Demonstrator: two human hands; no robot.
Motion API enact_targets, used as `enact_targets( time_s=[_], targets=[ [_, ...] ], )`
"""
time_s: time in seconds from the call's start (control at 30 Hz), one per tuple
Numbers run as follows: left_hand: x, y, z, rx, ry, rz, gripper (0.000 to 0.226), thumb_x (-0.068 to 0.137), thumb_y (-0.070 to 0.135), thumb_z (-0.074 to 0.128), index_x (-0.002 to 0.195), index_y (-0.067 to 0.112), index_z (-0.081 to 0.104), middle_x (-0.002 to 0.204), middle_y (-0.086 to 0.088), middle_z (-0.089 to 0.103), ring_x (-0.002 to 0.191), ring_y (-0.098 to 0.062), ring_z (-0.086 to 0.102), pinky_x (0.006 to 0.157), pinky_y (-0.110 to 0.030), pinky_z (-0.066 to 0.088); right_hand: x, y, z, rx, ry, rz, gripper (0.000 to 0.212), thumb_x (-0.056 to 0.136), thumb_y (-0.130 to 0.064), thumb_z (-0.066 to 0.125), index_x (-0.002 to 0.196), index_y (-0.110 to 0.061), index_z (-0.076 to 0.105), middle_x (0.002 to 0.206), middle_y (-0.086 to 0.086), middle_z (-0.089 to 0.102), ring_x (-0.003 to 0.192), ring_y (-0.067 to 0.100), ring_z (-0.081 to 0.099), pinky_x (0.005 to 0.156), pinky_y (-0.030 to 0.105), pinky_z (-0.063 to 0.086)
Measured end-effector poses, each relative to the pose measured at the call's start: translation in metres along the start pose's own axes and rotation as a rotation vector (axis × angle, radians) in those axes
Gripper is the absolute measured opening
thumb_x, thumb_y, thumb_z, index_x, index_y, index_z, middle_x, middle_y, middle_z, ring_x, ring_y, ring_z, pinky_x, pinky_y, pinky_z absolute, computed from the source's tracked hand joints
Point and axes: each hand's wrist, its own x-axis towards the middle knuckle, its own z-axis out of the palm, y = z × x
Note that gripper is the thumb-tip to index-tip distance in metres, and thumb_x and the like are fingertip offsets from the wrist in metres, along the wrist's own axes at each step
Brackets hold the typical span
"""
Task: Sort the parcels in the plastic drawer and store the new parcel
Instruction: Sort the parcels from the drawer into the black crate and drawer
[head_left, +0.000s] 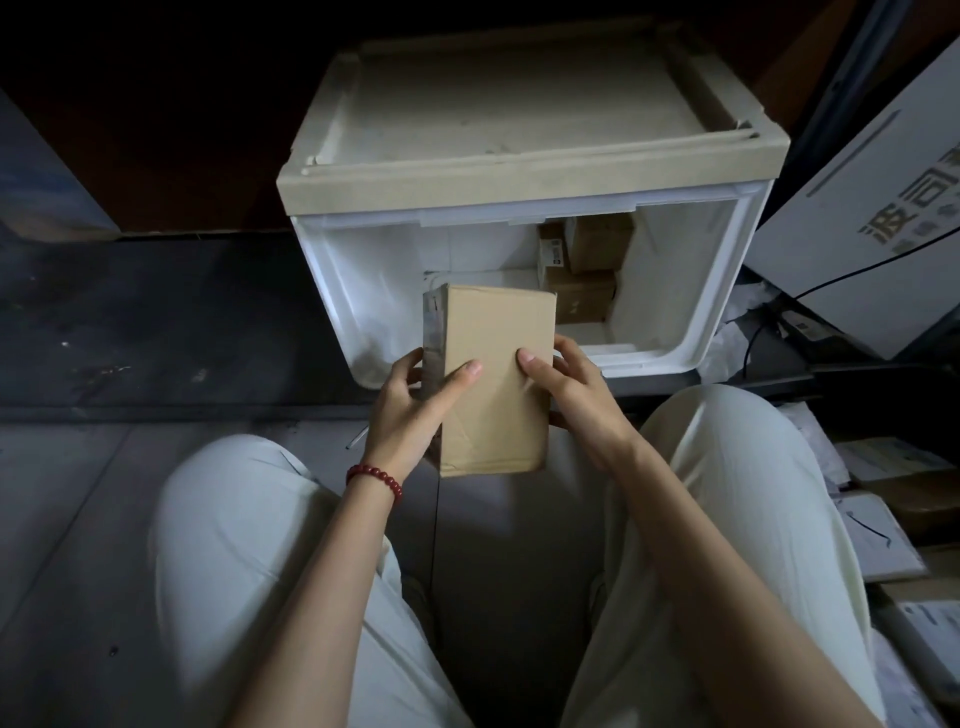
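Occupying drawer (693, 270) rear-right corner: stacked parcels (587, 270)

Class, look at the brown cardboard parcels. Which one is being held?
The parcel held by the left hand and right hand, before the drawer; the other parcels sit stacked inside, back right.

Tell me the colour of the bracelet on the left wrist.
The bracelet is made of dark red beads, seen in the head view.

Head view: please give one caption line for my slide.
The left hand and right hand hold a cardboard parcel before the open plastic drawer, with other parcels stacked inside.
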Motion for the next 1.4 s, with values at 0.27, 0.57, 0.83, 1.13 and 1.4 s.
enact_targets(
  time_s=[0.27, 0.57, 0.83, 1.13, 1.4],
  targets=[
    [-0.011, 0.041, 0.006, 0.003, 0.029, 0.185, 0.060, 0.070, 0.052, 0.072, 0.123, 0.036, 0.047, 0.108, 0.027, 0.049, 0.095, 0.004, 0.055, 0.070, -0.014, 0.043, -0.009, -0.028, -0.015, -0.069, 0.091, -0.204, 0.052, 0.089, -0.028, 0.066, 0.135, -0.020, 0.044, 0.130, -0.001, 0.057, 0.111, 0.010, 0.060, 0.076, 0.021, 0.052],
    [-0.019, 0.104, 0.043, -0.030, -0.036, 0.372, 0.075, 0.059, 0.056, 0.078, 0.125, 0.032, 0.054, 0.112, 0.021, 0.059, 0.096, 0.012, 0.058, 0.073, -0.005, 0.045, -0.039, -0.075, -0.060, -0.011, 0.190, -0.310, 0.045, 0.092, -0.023, 0.062, 0.132, -0.024, 0.043, 0.123, -0.008, 0.060, 0.104, 0.005, 0.062, 0.083, 0.033, 0.056],
    [-0.031, 0.142, 0.096, -0.024, -0.154, 0.471, 0.087, 0.059, 0.060, 0.079, 0.134, 0.029, 0.046, 0.123, 0.012, 0.054, 0.109, -0.005, 0.053, 0.079, -0.013, 0.044, -0.065, -0.094, -0.108, 0.031, 0.362, -0.353, 0.046, 0.093, -0.024, 0.062, 0.135, -0.023, 0.044, 0.128, -0.004, 0.059, 0.104, 0.006, 0.062, 0.086, 0.037, 0.055],
    [-0.047, 0.146, 0.199, 0.074, -0.381, 0.520, 0.084, 0.060, 0.060, 0.079, 0.129, 0.034, 0.041, 0.119, 0.013, 0.055, 0.110, -0.007, 0.053, 0.086, -0.023, 0.046, -0.117, -0.064, -0.201, -0.015, 0.755, -0.362, 0.052, 0.087, -0.026, 0.071, 0.131, -0.025, 0.044, 0.116, -0.005, 0.062, 0.103, 0.012, 0.064, 0.079, 0.037, 0.059],
    [-0.068, 0.125, 0.286, 0.235, -0.622, 0.584, 0.087, 0.068, 0.046, 0.081, 0.139, 0.034, 0.033, 0.124, 0.013, 0.052, 0.110, -0.005, 0.049, 0.077, -0.013, 0.041, -0.160, -0.016, -0.270, 0.038, 0.973, -0.244, 0.050, 0.080, -0.039, 0.075, 0.124, -0.026, 0.054, 0.134, 0.001, 0.057, 0.111, 0.013, 0.062, 0.088, 0.039, 0.057]
  ],
)
